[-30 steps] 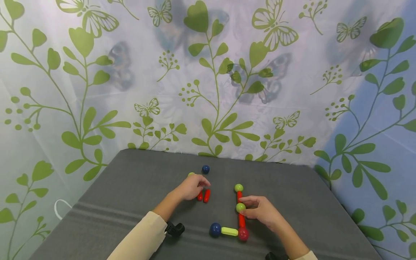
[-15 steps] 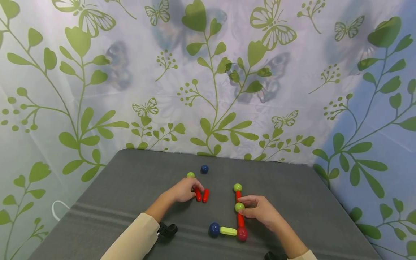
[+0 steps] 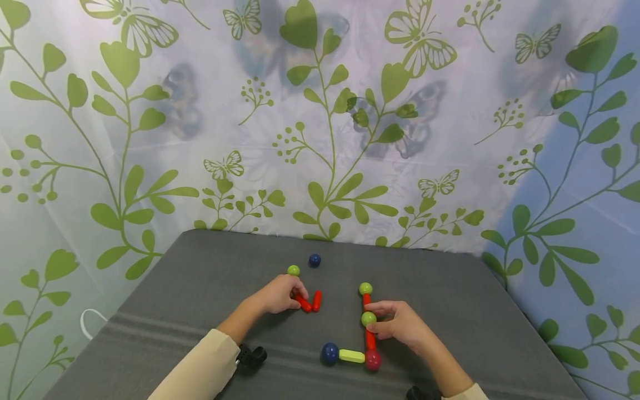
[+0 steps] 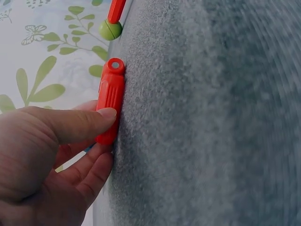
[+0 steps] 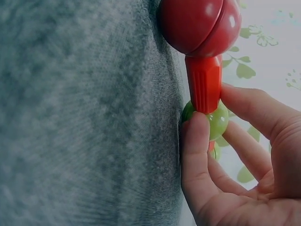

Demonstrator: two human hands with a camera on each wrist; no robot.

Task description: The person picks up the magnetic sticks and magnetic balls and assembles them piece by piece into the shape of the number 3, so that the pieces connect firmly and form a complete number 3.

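My left hand (image 3: pixel 280 293) pinches a red magnetic rod (image 4: pixel 112 96) between thumb and fingers, low over the grey surface. A metal disc shows in that rod's end in the left wrist view. A second red rod (image 3: pixel 317 300) lies just to its right. My right hand (image 3: pixel 400 322) grips a joined chain where a red rod (image 5: pixel 204 82) meets the middle green ball (image 5: pixel 218 121). Another green ball (image 3: pixel 366 289) tops the chain. At its near end a red ball (image 3: pixel 372 360) links to a yellow-green rod (image 3: pixel 351 355) and a blue ball (image 3: pixel 330 353).
Beyond my left hand sit a loose green ball (image 3: pixel 293 270) and a smaller-looking blue ball (image 3: pixel 314 260). The grey cloth-covered table (image 3: pixel 440 289) ends at a patterned curtain (image 3: pixel 320 139) behind and at both sides.
My left hand has drawn back a little to the left. The red rod at its fingers has turned, its near end now close to the other red rod. The right hand holds still.
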